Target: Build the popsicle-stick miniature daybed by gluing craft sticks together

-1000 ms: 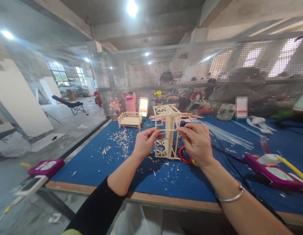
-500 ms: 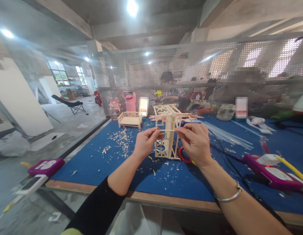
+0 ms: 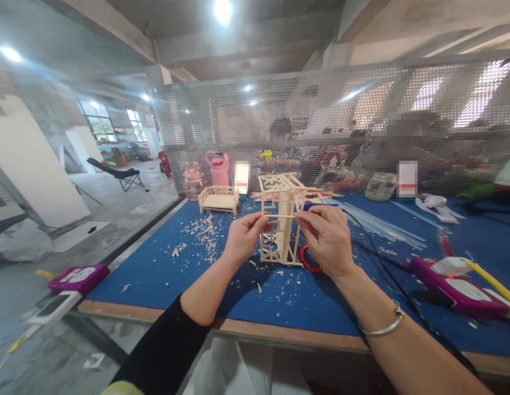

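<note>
Between my two hands a thin wooden stick [image 3: 280, 216] is stretched level. My left hand [image 3: 247, 233] pinches its left end and my right hand [image 3: 329, 236] its right end, fingers closed. Just behind the stick stands a small open frame [image 3: 285, 192] of pale wooden sticks, with lattice work low on its left side; whether the stick touches it I cannot tell. A blue-handled tool [image 3: 310, 206] shows above my right hand, partly hidden. Below that hand lies a red ring-shaped handle [image 3: 307, 262], like that of scissors.
A miniature wooden bench [image 3: 219, 199] stands at the back left, with wood scraps [image 3: 205, 227] before it. Clear glue-like sticks [image 3: 382, 224] and a black cable lie right. Purple power strips [image 3: 456, 288] sit at both sides. A perforated metal screen [image 3: 238, 120] backs the blue table [image 3: 156, 291]; people sit behind it.
Almost nothing differs. The stick and both hands keep their places, with only a slight shift of the whole view.
</note>
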The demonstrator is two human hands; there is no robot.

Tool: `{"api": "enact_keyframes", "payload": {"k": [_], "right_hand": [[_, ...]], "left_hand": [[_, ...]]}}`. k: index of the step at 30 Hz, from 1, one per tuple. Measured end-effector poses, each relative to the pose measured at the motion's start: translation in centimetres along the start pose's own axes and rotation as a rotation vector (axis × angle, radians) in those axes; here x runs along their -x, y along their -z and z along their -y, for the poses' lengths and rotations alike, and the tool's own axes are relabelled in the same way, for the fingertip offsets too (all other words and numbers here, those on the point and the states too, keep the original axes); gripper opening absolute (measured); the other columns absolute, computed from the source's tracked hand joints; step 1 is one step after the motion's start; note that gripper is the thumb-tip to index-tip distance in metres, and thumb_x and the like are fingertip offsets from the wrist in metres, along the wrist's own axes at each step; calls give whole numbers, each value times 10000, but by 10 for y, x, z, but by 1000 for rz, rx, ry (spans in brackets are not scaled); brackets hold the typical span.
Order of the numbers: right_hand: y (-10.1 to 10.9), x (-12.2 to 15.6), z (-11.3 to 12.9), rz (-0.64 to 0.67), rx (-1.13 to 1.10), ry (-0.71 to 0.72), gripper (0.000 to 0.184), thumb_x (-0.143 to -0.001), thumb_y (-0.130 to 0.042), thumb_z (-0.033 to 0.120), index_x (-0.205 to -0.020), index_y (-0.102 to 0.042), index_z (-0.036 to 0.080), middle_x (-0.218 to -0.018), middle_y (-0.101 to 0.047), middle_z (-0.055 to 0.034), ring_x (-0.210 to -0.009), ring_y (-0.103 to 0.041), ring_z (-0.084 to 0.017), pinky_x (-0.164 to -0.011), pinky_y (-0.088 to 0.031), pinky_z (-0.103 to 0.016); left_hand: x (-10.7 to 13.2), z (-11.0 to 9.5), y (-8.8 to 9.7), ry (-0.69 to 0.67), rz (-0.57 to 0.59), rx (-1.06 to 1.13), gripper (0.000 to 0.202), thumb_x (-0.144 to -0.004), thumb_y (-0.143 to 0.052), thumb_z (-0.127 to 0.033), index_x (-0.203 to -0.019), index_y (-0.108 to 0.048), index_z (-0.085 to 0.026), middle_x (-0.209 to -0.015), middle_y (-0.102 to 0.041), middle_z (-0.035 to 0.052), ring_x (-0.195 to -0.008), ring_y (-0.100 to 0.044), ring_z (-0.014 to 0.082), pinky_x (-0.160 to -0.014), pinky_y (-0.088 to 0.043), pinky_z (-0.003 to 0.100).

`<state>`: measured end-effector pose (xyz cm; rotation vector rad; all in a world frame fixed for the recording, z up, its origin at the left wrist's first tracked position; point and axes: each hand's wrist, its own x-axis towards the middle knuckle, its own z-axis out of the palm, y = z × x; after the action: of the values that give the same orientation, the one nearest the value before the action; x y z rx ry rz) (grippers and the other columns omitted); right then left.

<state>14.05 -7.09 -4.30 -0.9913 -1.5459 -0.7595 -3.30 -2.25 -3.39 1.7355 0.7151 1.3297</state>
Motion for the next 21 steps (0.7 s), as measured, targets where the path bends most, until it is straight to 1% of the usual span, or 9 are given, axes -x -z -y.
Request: {"api": "enact_keyframes", "payload": {"k": [2,5,9,11,14,16,18,20,21], "right_hand": [[1,0,0,-6,-6,4,111,-827,-572,229,-850,-680,228,-768,-600,-27,-747,-516,-162,-678,-378,-316],[5,0,-1,-62,-46,22,100,-811,-589,209,-850,-677,237,-756,-603,-17,-738,-539,-156,-682,-394,-316],[11,-2,0,-176,-84,4,94,-791,-602,189,-834,-668,240,-740,-600,-11,-711,-562,-150,-682,-424,-318],[14,-4,1,-215,-88,-19,71,-789,-602,202,-811,-660,236,-732,-599,-11,-697,-567,-148,-679,-435,-318],[16,-7,2,-279,-122,-98,55,-799,-586,236,-793,-638,220,-735,-599,-16,-707,-570,-149,-680,-448,-314],[15,-8,-3,-354,-168,-239,95,-821,-556,278,-813,-614,202,-751,-596,-22,-709,-564,-147,-671,-446,-305],[11,-7,-12,-428,-238,-460,180,-838,-520,357,-827,-578,188,-738,-575,-18,-663,-541,-135,-630,-434,-289],[2,-3,-23,-407,-352,-707,273,-836,-484,455,-784,-532,191,-653,-518,11,-560,-484,-117,-552,-403,-269],[-4,1,-27,-341,-421,-812,308,-832,-467,492,-740,-504,200,-596,-474,32,-509,-444,-111,-511,-380,-261]], "left_hand": [[0,1,3,43,74,60,364,-728,-633,-440,-939,-679,-146,-830,-719,67,-757,-665,167,-715,-515,280],[2,4,9,134,227,89,429,-672,-705,-401,-1015,-656,-149,-922,-716,90,-824,-659,174,-754,-510,296],[7,14,9,269,364,99,366,-634,-742,-371,-909,-671,-139,-911,-718,90,-839,-663,184,-830,-494,342],[9,17,7,309,359,126,334,-655,-724,-386,-873,-666,-139,-875,-719,83,-812,-668,179,-817,-498,339],[8,18,8,332,280,182,355,-666,-717,-392,-900,-644,-136,-828,-715,73,-764,-672,166,-773,-509,317],[6,15,12,322,225,206,378,-659,-724,-395,-920,-634,-136,-819,-711,69,-741,-671,158,-739,-515,300],[2,9,20,304,162,236,388,-648,-733,-398,-921,-626,-143,-804,-708,57,-713,-666,146,-706,-521,286],[-4,2,31,283,81,273,371,-636,-743,-392,-893,-622,-154,-775,-702,37,-676,-659,136,-683,-530,286],[-8,-3,37,270,40,285,353,-637,-745,-384,-878,-621,-158,-763,-697,29,-662,-658,135,-678,-535,292]]}}
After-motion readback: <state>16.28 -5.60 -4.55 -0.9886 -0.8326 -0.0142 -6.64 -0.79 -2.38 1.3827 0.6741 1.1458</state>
